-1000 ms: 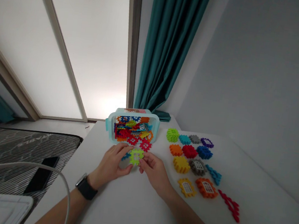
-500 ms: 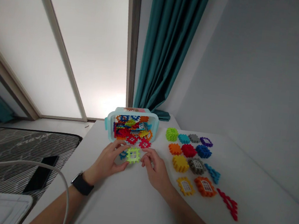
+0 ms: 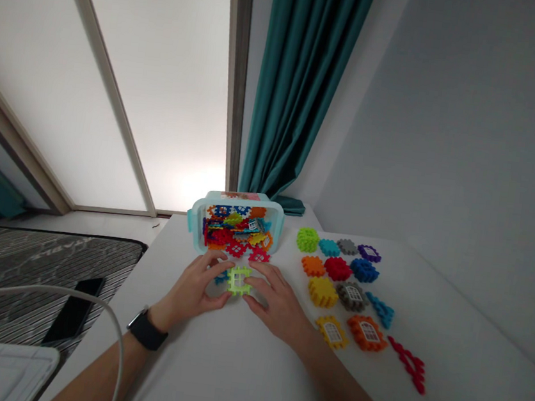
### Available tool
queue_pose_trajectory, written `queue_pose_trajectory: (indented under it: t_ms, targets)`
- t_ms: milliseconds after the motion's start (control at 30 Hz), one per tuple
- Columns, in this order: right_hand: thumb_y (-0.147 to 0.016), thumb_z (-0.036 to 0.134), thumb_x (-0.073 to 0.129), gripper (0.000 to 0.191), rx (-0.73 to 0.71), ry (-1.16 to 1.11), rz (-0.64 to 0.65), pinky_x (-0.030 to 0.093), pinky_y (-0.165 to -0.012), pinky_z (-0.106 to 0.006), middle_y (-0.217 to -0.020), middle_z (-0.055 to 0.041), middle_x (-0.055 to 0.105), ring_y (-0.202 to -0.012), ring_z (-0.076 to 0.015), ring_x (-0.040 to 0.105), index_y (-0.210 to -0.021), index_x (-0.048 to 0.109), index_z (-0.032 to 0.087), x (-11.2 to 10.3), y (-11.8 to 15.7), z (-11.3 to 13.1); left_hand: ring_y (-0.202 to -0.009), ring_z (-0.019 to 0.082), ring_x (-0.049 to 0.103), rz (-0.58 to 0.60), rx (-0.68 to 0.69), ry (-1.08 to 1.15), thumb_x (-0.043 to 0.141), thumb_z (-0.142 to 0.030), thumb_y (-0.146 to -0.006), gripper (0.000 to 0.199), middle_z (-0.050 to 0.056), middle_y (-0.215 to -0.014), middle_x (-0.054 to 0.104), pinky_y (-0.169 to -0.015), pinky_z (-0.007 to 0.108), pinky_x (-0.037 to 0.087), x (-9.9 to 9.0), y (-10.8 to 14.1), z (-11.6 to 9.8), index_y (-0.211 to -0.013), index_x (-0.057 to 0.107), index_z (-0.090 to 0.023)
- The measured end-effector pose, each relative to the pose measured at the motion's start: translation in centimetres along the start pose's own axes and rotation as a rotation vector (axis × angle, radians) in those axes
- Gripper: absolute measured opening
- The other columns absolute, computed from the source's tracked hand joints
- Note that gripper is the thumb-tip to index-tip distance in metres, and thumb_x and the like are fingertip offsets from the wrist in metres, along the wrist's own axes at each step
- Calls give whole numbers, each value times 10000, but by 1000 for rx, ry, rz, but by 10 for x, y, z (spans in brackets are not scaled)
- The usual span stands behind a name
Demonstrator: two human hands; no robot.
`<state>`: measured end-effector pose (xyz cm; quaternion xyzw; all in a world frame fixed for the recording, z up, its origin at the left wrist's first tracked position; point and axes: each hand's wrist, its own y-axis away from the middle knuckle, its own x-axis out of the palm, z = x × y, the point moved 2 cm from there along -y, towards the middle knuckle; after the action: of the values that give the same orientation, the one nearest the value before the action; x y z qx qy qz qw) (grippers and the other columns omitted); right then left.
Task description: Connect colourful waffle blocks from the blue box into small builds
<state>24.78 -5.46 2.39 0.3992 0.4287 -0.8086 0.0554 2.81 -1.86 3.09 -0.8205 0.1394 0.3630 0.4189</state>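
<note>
A lime green waffle block point(image 3: 238, 281) sits on the white table just in front of the box, its right side partly under my right hand point(image 3: 275, 303). My left hand point(image 3: 191, 280) presses its fingertips against the block's left edge, and a black watch point(image 3: 146, 330) circles that wrist. A small blue block point(image 3: 221, 277) lies partly hidden under my left fingers. Close above the lime block is a red waffle block point(image 3: 259, 257).
A pale blue plastic box point(image 3: 239, 196) full of mixed blocks stands at the table's far edge. Several sorted blocks point(image 3: 337, 269) lie in rows on the right. Beyond the table's left edge are a striped mattress point(image 3: 38, 258), a black phone point(image 3: 74, 310) and a white cable point(image 3: 64, 291).
My right hand has moved left and now covers the lime block's right side. My left hand stays nearly still, and the view has settled slightly.
</note>
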Motion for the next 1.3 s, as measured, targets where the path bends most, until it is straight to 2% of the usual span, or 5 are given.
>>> queue_pose_trajectory:
  t_ms: [467,767,967,1200,1300]
  targets:
    - [-947,202,566,188,109,-191,-45,530,-1001,-407,-1245,-98,639,-1172,-223,619,-1112,639,252,5,3,0,-1123,261,580,14,-58,137,658,-291,-853,383,125,-1208,568,-975,413,508,2,-1,-5,-1226,604,-219]
    - [-980,275,487,178,409,-269,-102,553,-643,-274,-861,-45,712,-758,-190,681,-1043,643,219,10,3,-6,-1047,215,576,27,-203,393,538,-369,-974,216,99,-1108,579,-981,390,473,17,-6,-14,-924,654,-193]
    - [-916,206,588,362,132,-30,-153,503,-1029,-476,-1288,-121,604,-1222,-280,564,-1274,574,261,-1,-2,2,-1007,209,583,-25,-390,646,578,-494,-938,339,86,-1086,587,-841,345,508,28,-5,-10,-817,652,-186]
    - [-935,202,587,318,106,0,-23,469,-1070,-514,-1324,-112,591,-1258,-274,535,-1248,562,256,-4,-2,0,-984,200,590,-10,-390,650,572,-463,-943,312,84,-1086,577,-774,311,522,29,-4,-14,-822,637,-183]
    - [-927,208,598,381,150,-64,-35,454,-1084,-520,-1339,-110,584,-1276,-272,520,-1296,520,258,-6,-3,-3,-967,196,587,-44,-338,488,643,-376,-900,236,82,-1133,559,-803,337,539,27,-3,-15,-1068,611,-213]
